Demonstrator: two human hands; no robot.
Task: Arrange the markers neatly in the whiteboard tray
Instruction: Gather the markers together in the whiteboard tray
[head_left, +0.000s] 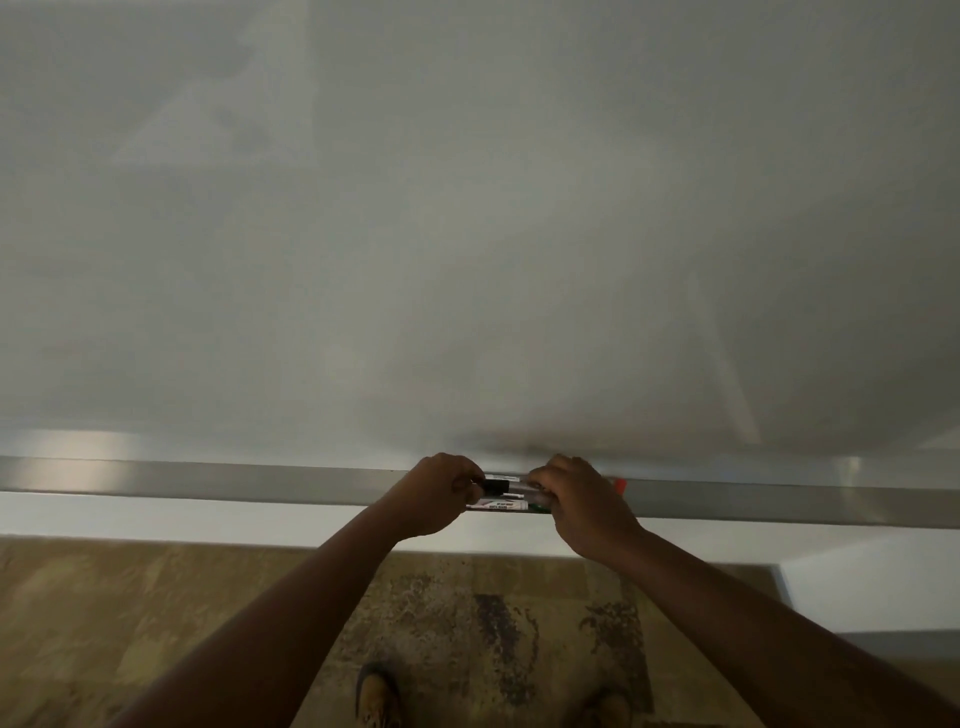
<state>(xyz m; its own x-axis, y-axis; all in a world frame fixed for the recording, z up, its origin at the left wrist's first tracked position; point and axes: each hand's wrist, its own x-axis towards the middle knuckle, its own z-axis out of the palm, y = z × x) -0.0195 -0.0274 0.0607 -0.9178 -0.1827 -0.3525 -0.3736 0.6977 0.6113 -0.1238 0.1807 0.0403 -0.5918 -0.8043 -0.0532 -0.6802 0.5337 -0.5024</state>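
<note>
A long silver whiteboard tray (208, 480) runs across the view below the whiteboard. Several markers (501, 496) lie bunched in it at the middle. My left hand (434, 493) pinches the black-capped end of one marker (496, 487). My right hand (582, 499) covers the other ends of the bunch, fingers curled over them. A white-labelled marker (498, 505) lies at the tray's front edge, with a bit of green showing beside my right hand. A red cap (620, 486) sticks out to the right of my right hand.
The whiteboard (467, 234) fills the upper part of the view. Below the tray is a white wall strip (208, 519), then patterned brown carpet (156, 623). The tips of two tan shoes (376, 693) show at the bottom edge.
</note>
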